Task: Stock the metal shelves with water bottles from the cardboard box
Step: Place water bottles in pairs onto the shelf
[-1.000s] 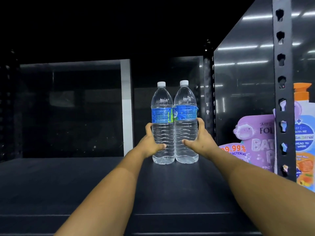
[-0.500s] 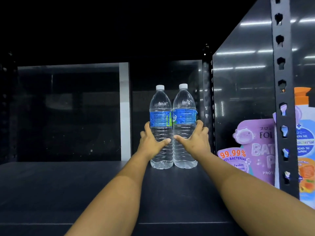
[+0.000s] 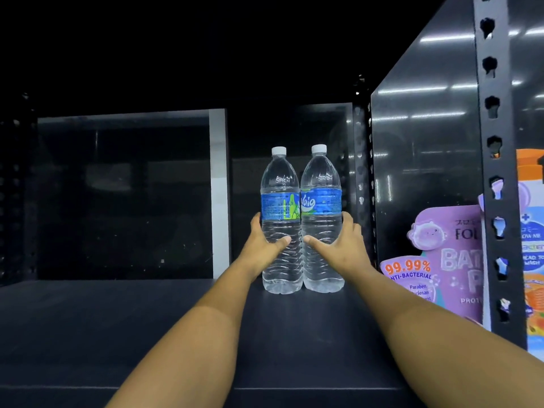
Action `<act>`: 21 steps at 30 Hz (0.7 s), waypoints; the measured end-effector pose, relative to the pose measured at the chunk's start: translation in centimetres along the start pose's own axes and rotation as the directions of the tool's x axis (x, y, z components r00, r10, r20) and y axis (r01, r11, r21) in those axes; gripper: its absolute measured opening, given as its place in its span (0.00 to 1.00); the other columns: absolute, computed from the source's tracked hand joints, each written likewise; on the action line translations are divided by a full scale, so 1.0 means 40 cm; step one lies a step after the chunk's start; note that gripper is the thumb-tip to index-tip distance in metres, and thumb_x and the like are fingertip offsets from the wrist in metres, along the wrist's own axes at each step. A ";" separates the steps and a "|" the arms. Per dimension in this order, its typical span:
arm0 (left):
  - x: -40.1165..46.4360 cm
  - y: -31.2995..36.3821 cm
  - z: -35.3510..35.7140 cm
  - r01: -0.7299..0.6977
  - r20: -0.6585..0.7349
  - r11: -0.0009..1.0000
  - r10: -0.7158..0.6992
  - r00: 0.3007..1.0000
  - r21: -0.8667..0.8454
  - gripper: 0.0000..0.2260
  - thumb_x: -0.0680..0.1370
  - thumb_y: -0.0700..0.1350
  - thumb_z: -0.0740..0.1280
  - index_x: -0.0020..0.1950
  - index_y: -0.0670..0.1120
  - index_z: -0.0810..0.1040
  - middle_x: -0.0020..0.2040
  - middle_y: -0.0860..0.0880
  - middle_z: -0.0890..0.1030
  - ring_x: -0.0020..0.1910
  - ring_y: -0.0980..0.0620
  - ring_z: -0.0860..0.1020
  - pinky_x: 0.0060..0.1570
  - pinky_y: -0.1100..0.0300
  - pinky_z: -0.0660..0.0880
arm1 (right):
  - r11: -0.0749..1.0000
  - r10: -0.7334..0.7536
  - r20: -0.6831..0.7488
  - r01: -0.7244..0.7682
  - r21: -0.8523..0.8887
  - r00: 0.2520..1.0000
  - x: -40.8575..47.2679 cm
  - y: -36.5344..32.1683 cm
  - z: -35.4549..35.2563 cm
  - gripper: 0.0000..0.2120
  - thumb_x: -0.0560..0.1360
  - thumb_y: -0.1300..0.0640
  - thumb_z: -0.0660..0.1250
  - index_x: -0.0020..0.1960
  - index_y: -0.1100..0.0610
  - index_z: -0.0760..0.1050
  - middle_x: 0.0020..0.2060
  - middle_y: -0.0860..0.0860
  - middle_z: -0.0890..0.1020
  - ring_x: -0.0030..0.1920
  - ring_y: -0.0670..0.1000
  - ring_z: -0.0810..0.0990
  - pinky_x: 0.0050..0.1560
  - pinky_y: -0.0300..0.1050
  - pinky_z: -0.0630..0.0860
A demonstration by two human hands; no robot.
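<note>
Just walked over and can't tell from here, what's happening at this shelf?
A person is stocking a dark metal shelf with water. The left hand grips the left water bottle and the right hand grips the right water bottle. Both bottles stand upright, side by side and touching, near the back of the shelf. Purple antibacterial bath pouches sit in the next bay to the right. No cardboard box is in view.

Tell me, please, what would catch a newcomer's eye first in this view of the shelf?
Two clear bottles, the left bottle and right bottle, stand upright side by side at the back of the dark shelf, each with a white cap and blue label. The left hand and right hand each wrap one in a grip. Further right, past the post, sits a bright purple pouch.
</note>
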State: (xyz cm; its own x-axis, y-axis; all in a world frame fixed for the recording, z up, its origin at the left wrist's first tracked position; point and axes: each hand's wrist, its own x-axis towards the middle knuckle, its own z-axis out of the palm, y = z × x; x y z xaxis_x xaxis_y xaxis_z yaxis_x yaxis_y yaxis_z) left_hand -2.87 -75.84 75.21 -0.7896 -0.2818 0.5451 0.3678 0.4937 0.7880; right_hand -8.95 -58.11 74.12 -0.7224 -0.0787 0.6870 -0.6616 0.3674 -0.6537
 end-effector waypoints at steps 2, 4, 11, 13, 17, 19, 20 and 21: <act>0.000 0.000 0.015 -0.006 -0.056 0.993 0.013 0.998 0.118 0.46 0.71 0.55 0.75 0.78 0.55 0.47 0.73 0.48 0.66 0.70 0.48 0.68 0.70 0.46 0.67 | 0.993 0.025 -0.034 -0.029 -0.114 0.999 0.000 -0.010 0.008 0.51 0.64 0.33 0.73 0.75 0.53 0.51 0.68 0.56 0.63 0.70 0.57 0.61 0.65 0.57 0.66; -0.004 0.008 0.033 0.030 -0.107 0.956 0.002 0.994 0.291 0.51 0.69 0.58 0.76 0.79 0.52 0.43 0.73 0.44 0.58 0.72 0.43 0.62 0.70 0.47 0.64 | 0.985 0.034 -0.033 -0.039 -0.169 0.999 0.000 -0.014 0.011 0.52 0.64 0.33 0.73 0.76 0.53 0.50 0.67 0.57 0.62 0.69 0.59 0.62 0.63 0.57 0.67; 0.005 -0.005 0.013 -0.018 -0.051 0.974 0.030 0.998 0.227 0.42 0.70 0.51 0.74 0.78 0.53 0.54 0.70 0.49 0.69 0.69 0.48 0.69 0.70 0.46 0.66 | 1.000 0.011 -0.003 -0.011 -0.006 1.000 0.004 0.011 -0.004 0.42 0.68 0.45 0.74 0.74 0.50 0.54 0.64 0.53 0.73 0.62 0.54 0.74 0.56 0.49 0.72; 0.001 -0.013 0.008 -0.022 -0.032 0.983 0.028 0.999 0.181 0.41 0.69 0.52 0.73 0.77 0.55 0.54 0.68 0.52 0.72 0.66 0.50 0.72 0.68 0.45 0.69 | 0.999 -0.001 0.000 0.001 0.053 1.000 0.000 0.017 -0.006 0.43 0.68 0.46 0.73 0.75 0.48 0.51 0.63 0.52 0.75 0.62 0.53 0.74 0.59 0.51 0.72; -0.011 -0.004 0.017 -0.030 -0.058 0.980 0.042 0.997 0.195 0.49 0.69 0.54 0.76 0.79 0.53 0.47 0.74 0.49 0.65 0.71 0.48 0.67 0.71 0.48 0.66 | 0.999 -0.039 -0.007 0.039 -0.006 0.999 -0.005 0.007 0.002 0.49 0.66 0.40 0.75 0.76 0.48 0.49 0.67 0.54 0.66 0.68 0.53 0.66 0.62 0.52 0.69; -0.016 0.000 0.027 -0.021 -0.088 0.954 0.050 0.995 0.300 0.52 0.69 0.54 0.77 0.79 0.52 0.42 0.74 0.45 0.57 0.73 0.44 0.61 0.71 0.49 0.62 | 0.997 -0.036 -0.021 0.035 -0.064 0.999 -0.005 0.004 0.007 0.52 0.65 0.38 0.75 0.77 0.48 0.46 0.67 0.55 0.63 0.68 0.55 0.64 0.62 0.52 0.68; -0.018 0.002 0.032 -0.015 -0.102 0.935 0.055 0.993 0.354 0.52 0.70 0.55 0.76 0.79 0.51 0.41 0.74 0.44 0.56 0.73 0.43 0.60 0.70 0.49 0.62 | 0.995 -0.037 -0.024 0.035 -0.089 0.999 -0.005 0.004 0.009 0.52 0.65 0.38 0.75 0.76 0.48 0.46 0.66 0.55 0.63 0.67 0.55 0.64 0.61 0.52 0.69; -0.020 0.004 0.037 -0.017 -0.112 0.923 0.065 0.992 0.385 0.53 0.70 0.54 0.76 0.79 0.51 0.40 0.73 0.43 0.56 0.72 0.42 0.60 0.69 0.49 0.62 | 0.993 -0.036 -0.025 0.033 -0.112 0.999 -0.004 0.004 0.011 0.53 0.65 0.38 0.75 0.76 0.48 0.46 0.65 0.55 0.63 0.66 0.56 0.65 0.60 0.52 0.70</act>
State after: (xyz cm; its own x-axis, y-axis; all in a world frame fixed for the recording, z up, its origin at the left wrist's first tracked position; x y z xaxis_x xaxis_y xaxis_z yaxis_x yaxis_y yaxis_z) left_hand -2.90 -74.33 74.49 -0.7043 -0.3396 0.6235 0.1632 0.7772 0.6077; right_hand -9.05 -58.44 73.76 -0.6926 -0.0690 0.7180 -0.6586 0.4665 -0.5905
